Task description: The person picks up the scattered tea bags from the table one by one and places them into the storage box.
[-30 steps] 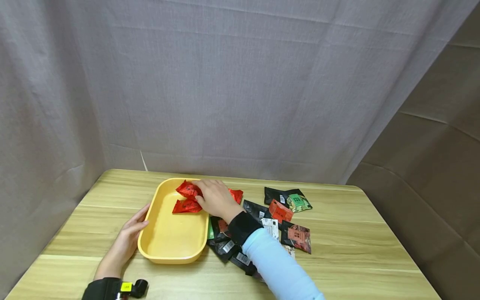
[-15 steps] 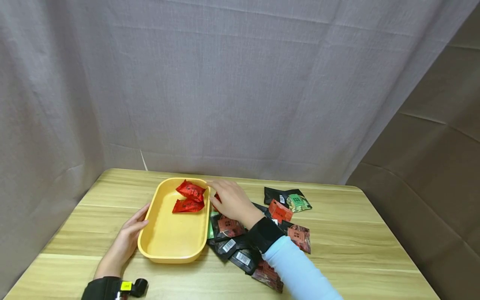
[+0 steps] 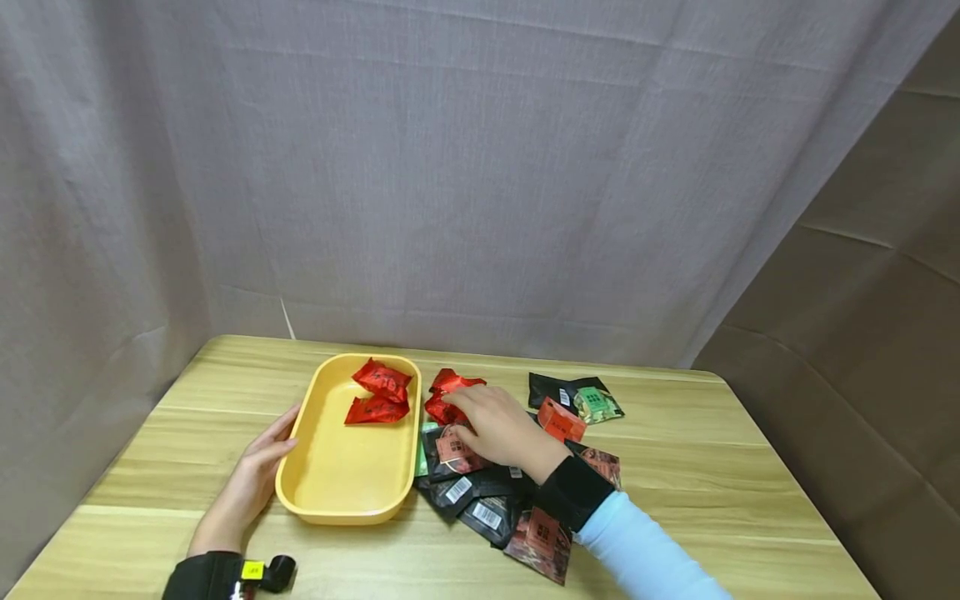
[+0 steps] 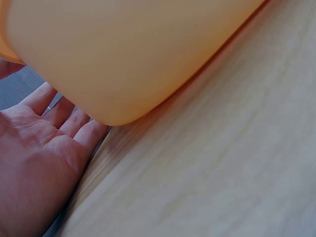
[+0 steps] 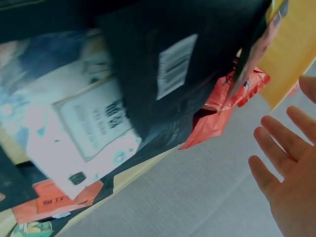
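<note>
My left hand point(image 3: 258, 471) rests against the left side of the yellow tray point(image 3: 352, 492), thumb near the rim. In the left wrist view its fingers point(image 4: 74, 126) lie along the tray's outer wall. Inside the tray, two red wrapped packets point(image 3: 382, 379) lie at the far right. My right hand point(image 3: 506, 427) hovers over the sachets right of the tray, partly hiding them. Its fingers are spread and hold nothing in the right wrist view. Beyond its fingertips are more crumpled red packets point(image 3: 450, 381). A black sachet with a red label point(image 3: 453, 450) lies just below the hand.
Several black sachets with barcodes point(image 3: 486, 515) overlap beside the tray. A reddish-brown sachet point(image 3: 542, 546) lies nearer the front. Farther right are a green-labelled sachet point(image 3: 596, 402) and an orange-red packet point(image 3: 561, 421). The wooden table point(image 3: 720, 483) ends at a grey curtain point(image 3: 480, 208).
My right hand has drawn back from the tray, moving right and nearer over the sachets. The red packets beside the tray have come into view. The left hand and tray have stayed put.
</note>
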Available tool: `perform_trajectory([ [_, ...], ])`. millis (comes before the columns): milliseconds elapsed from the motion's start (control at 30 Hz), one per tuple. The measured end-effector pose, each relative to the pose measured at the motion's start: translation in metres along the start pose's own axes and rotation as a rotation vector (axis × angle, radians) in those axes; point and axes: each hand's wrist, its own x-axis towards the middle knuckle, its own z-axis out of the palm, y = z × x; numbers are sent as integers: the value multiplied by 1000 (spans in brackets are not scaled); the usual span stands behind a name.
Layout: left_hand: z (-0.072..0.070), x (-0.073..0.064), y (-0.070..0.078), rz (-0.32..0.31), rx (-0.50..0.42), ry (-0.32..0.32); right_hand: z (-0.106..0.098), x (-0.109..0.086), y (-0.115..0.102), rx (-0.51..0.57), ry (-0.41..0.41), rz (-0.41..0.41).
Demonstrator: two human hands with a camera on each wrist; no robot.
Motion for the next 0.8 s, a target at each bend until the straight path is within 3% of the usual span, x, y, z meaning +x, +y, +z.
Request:
perform_trajectory([
  [367, 1, -1, 0, 13, 12, 16, 10, -21, -1, -2, -105, -92],
  [633, 1, -1, 2, 3, 11, 11, 15, -24, 1, 64, -121, -53],
  [800, -1, -1, -1, 4, 20, 0, 8, -25, 5, 127, -67, 5],
])
